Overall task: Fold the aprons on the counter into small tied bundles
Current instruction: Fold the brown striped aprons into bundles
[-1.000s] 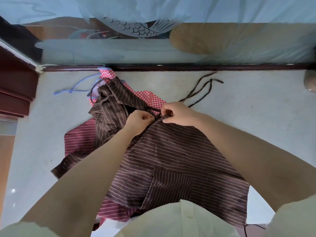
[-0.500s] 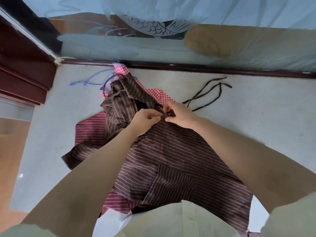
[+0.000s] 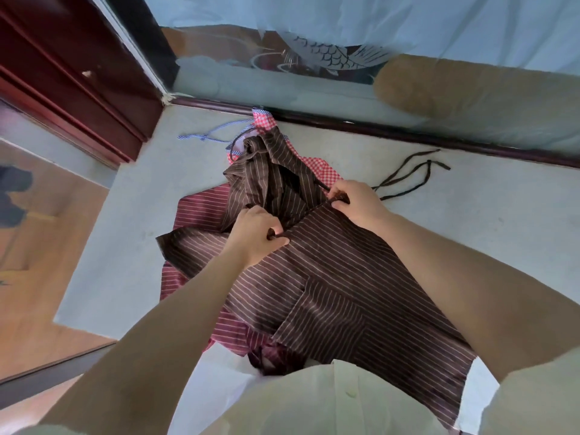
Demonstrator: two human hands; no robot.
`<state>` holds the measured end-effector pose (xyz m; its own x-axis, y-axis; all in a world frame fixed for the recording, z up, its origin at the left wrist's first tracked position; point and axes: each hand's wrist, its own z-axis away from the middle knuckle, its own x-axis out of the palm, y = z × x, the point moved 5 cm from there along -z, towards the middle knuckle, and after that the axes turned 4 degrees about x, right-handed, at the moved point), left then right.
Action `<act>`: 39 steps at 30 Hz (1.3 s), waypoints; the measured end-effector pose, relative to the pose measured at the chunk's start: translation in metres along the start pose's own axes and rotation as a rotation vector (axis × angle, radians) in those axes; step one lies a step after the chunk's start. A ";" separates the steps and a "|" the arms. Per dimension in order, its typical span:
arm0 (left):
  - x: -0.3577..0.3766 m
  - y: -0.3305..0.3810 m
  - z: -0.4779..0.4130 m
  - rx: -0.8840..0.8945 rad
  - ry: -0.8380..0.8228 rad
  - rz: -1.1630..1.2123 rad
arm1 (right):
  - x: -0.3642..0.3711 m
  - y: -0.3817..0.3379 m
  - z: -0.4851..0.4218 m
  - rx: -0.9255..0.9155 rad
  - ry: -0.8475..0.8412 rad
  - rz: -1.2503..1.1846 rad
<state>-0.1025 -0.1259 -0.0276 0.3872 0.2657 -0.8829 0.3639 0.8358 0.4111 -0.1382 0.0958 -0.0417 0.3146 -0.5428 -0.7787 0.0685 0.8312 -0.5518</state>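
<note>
Head | left hand [image 3: 257,235], right hand [image 3: 359,204] pinch brown apron [image 3: 329,277] | maroon apron [image 3: 197,208], checked apron [image 3: 317,166] (3 total)

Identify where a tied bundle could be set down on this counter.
Bare counter lies right of the brown striped apron, nearer than the dark ties; another patch lies left of the red striped apron. The middle is crowded with piled aprons.

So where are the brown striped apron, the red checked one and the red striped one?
brown striped apron [image 3: 345,277], head view, flat middle panel.
red checked apron [image 3: 317,167], head view, patch beyond the brown folds.
red striped apron [image 3: 197,208], head view, corner left of the brown.
</note>
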 end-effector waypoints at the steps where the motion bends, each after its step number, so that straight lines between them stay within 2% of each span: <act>1: -0.003 0.001 0.003 -0.046 0.037 0.132 | -0.002 0.001 0.000 -0.002 -0.003 0.013; 3: -0.003 0.001 0.009 -0.128 0.049 0.342 | -0.004 0.002 0.001 0.006 -0.031 0.035; 4: -0.002 0.001 0.011 -0.140 0.026 0.356 | -0.004 0.002 0.001 0.011 -0.052 0.050; 10: 0.002 -0.027 0.010 -0.223 -0.140 -0.044 | -0.008 0.003 -0.007 0.059 -0.091 0.169; 12: 0.001 -0.032 0.009 -0.200 -0.233 -0.146 | -0.006 0.000 -0.012 0.073 -0.069 0.290; 16: 0.002 -0.044 0.012 -0.167 -0.295 -0.063 | 0.003 -0.016 -0.016 0.101 0.092 0.608; 17: 0.002 -0.048 0.014 -0.180 -0.295 -0.036 | 0.005 -0.025 -0.014 0.070 0.164 0.585; 19: 0.002 -0.059 0.017 -0.194 -0.263 -0.019 | 0.013 -0.052 -0.006 -0.096 0.275 0.371; 20: 0.001 -0.064 0.018 -0.185 -0.248 -0.039 | 0.021 -0.071 -0.002 -0.201 0.249 0.242; 22: -0.002 -0.072 0.020 -0.160 -0.237 -0.136 | 0.048 -0.107 0.010 -0.348 0.032 0.079; 24: -0.006 -0.082 0.024 -0.137 -0.196 -0.225 | 0.082 -0.132 0.021 -0.378 -0.148 0.064; 28: -0.015 -0.107 0.040 -0.179 -0.124 -0.360 | 0.122 -0.127 0.020 -0.124 -0.244 0.158; 32: -0.019 -0.145 0.063 -0.390 -0.079 -0.437 | 0.124 -0.122 0.015 -0.031 -0.204 0.156; 34: -0.023 -0.164 0.078 -0.568 0.039 -0.294 | 0.123 -0.126 0.013 0.009 -0.217 0.182; 36: -0.024 -0.181 0.096 -0.849 0.166 0.032 | 0.124 -0.134 0.009 0.040 -0.220 0.215; 37: -0.020 -0.185 0.103 -0.978 0.186 0.208 | 0.124 -0.136 0.007 0.047 -0.216 0.219; 39: -0.009 -0.196 0.112 -1.073 0.172 0.501 | 0.127 -0.149 0.002 0.050 -0.208 0.221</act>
<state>-0.0822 -0.3460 -0.0745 0.1361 0.6687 -0.7310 -0.7193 0.5741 0.3912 -0.1062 -0.0968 -0.0581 0.5138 -0.3159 -0.7977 0.0215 0.9342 -0.3561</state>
